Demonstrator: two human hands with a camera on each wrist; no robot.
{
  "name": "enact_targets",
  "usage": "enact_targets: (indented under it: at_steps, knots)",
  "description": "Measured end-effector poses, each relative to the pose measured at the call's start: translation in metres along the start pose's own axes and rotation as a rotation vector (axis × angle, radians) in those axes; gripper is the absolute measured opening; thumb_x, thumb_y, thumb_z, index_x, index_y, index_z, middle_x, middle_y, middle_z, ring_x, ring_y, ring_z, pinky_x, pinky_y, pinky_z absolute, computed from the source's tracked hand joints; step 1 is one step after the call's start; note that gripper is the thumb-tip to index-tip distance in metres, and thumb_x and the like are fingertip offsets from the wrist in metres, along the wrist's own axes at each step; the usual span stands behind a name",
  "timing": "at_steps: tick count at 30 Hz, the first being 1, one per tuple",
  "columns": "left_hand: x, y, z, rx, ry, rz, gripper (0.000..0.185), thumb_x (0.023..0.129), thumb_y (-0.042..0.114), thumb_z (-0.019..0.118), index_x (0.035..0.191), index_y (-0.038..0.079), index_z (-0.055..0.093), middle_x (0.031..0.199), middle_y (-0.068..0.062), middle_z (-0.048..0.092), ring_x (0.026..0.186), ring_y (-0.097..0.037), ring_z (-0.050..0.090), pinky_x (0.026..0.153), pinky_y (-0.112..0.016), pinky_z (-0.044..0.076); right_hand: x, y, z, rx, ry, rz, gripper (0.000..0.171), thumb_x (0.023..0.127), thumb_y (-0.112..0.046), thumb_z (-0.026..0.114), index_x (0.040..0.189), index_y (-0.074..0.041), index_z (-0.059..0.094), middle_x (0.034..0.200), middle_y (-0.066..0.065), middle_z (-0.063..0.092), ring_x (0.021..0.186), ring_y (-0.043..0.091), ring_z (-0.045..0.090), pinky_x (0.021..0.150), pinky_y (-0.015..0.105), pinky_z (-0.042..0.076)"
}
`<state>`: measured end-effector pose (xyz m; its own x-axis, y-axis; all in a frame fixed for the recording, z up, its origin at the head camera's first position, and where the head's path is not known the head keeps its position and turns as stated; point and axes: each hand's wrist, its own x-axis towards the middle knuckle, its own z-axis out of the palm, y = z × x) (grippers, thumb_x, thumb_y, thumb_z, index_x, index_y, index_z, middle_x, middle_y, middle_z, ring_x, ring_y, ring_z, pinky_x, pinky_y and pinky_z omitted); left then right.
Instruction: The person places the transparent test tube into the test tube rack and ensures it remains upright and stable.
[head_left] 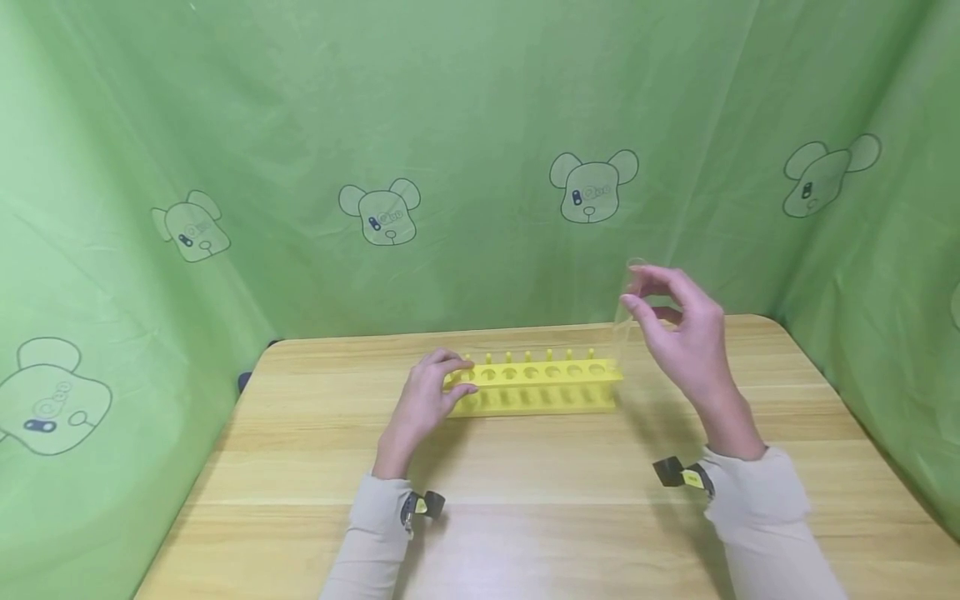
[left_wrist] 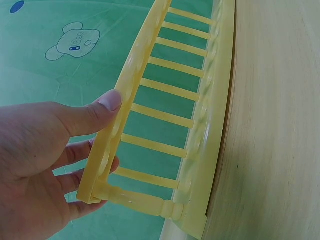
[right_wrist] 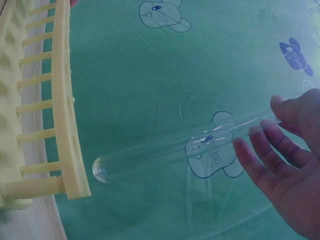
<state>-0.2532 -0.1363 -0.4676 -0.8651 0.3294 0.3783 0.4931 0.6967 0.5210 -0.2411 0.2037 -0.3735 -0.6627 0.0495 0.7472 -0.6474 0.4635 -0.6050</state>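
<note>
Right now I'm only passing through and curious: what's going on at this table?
A person steadies a yellow test-tube rack on the wooden table, their left hand gripping its left end. Their right hand pinches the top of a clear glass test tube, held in the air near the rack's right end. The rack's holes look empty.

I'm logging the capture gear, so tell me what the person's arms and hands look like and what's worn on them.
Both arms wear long light beige sleeves, the left sleeve and the right sleeve. The left hand and right hand are bare: no gloves, and no rings that I can make out. Each wrist carries a small black device with a yellow mark, the left one and the right one.
</note>
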Motion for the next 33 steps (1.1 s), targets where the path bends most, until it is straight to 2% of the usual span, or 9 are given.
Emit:
enact_targets:
  at_steps: [11,17,33]
  knots:
    - [0.001,0.000,0.000,-0.004,-0.003,-0.007,0.038,0.085,0.019,0.084,0.119,0.005,0.074,0.119,-0.009,0.068,0.114,-0.029,0.063,0.104,-0.042,0.050,0.000,-0.004,0.004,0.016,-0.004,-0.023,0.040,0.084,0.018,0.073,0.122,0.007,0.066,0.106,0.019,0.070,0.097,0.007,0.064,0.078,0.013,0.056]
    - [0.001,0.000,-0.001,0.000,-0.002,-0.009,0.038,0.085,0.019,0.084,0.119,0.005,0.074,0.119,-0.009,0.068,0.113,-0.029,0.063,0.104,-0.042,0.051,0.002,-0.014,0.007,0.019,-0.008,-0.028,0.038,0.085,0.019,0.072,0.122,0.010,0.065,0.104,0.020,0.069,0.096,0.006,0.064,0.077,0.012,0.056]
    - [0.001,0.000,-0.001,0.003,-0.004,-0.007,0.038,0.085,0.019,0.084,0.119,0.005,0.074,0.119,-0.009,0.068,0.113,-0.029,0.063,0.104,-0.042,0.051,0.002,-0.026,0.012,0.030,-0.019,-0.041,0.037,0.085,0.018,0.072,0.121,0.009,0.065,0.104,0.019,0.069,0.096,0.006,0.063,0.078,0.013,0.056]
